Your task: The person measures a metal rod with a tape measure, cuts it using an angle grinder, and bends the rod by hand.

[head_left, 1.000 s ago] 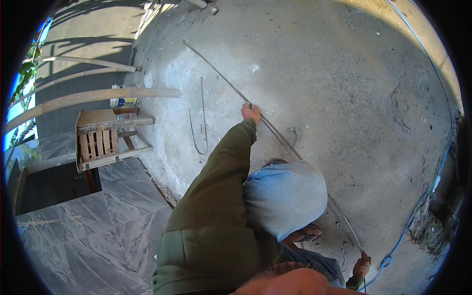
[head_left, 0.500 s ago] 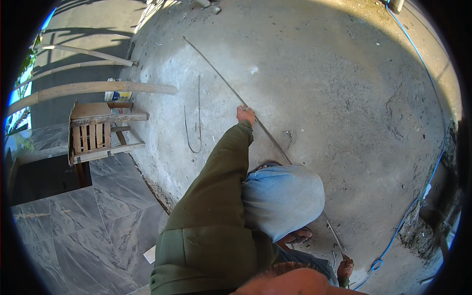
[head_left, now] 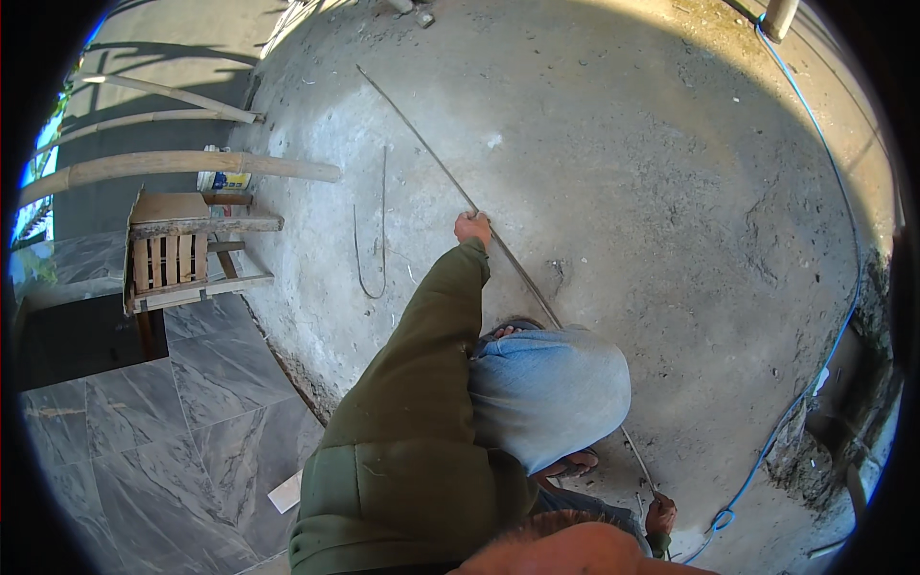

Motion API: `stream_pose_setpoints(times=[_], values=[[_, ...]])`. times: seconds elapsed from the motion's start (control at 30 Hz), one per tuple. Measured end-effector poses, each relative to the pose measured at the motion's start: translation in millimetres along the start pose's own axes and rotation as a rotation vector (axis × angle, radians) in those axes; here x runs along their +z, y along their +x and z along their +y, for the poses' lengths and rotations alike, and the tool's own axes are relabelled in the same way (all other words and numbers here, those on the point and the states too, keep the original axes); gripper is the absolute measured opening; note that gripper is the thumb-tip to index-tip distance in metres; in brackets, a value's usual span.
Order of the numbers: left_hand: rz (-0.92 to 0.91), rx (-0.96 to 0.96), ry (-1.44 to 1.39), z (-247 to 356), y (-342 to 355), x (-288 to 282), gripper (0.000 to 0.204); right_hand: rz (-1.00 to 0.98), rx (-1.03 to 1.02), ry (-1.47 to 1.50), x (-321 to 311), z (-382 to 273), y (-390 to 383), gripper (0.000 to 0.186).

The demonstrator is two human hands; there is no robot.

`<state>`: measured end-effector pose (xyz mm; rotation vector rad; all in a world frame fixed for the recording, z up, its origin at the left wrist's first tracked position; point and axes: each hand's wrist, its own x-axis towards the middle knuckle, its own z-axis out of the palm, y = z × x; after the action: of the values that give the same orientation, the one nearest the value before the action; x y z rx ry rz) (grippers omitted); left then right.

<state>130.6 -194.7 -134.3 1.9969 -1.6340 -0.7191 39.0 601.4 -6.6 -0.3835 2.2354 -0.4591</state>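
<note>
Long thin metal rods (head_left: pixel 418 138), lying nearly together, run diagonally over the concrete floor past my bent, jeans-covered knee (head_left: pixel 546 393). My left hand (head_left: pixel 472 227), at the end of a green sleeve, is closed round them near the middle of the view. My right hand (head_left: pixel 660 515), low at the right, is closed round their near part, partly hidden by my body. A U-bent rod (head_left: pixel 383 220) lies left of my left hand. A sandalled foot (head_left: pixel 513 329) shows beside the knee.
Bamboo poles (head_left: pixel 278 165), a rough wooden stand (head_left: pixel 201 226) and a white bucket (head_left: pixel 222 180) are at the left, beside marble-patterned tiles (head_left: pixel 144 470). A blue hose (head_left: pixel 832 160) runs along the right side, near a rough broken edge (head_left: pixel 805 441) and a post (head_left: pixel 781 19).
Both my hands have shifted slightly left, still on the rods, whose near parts now appear closer together. The surroundings have shifted a little in view.
</note>
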Motion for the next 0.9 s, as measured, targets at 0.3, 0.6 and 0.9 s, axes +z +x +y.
stream_pose_setpoints(times=[0.3, 0.6, 0.9], values=[[-0.127, -0.158, 0.066, 4, 24, -15, 0.027, 0.030, -0.008, 0.181, 13, 1, 14, 0.026], [-0.174, -0.300, -0.113, 34, -13, 1, 0.026, 0.032, 0.018, 0.215, 9, -9, 21, 0.024], [-0.179, -0.271, -0.149, 24, -9, 0, 0.024, 0.051, 0.076, 0.111, 11, -2, 9, 0.023]])
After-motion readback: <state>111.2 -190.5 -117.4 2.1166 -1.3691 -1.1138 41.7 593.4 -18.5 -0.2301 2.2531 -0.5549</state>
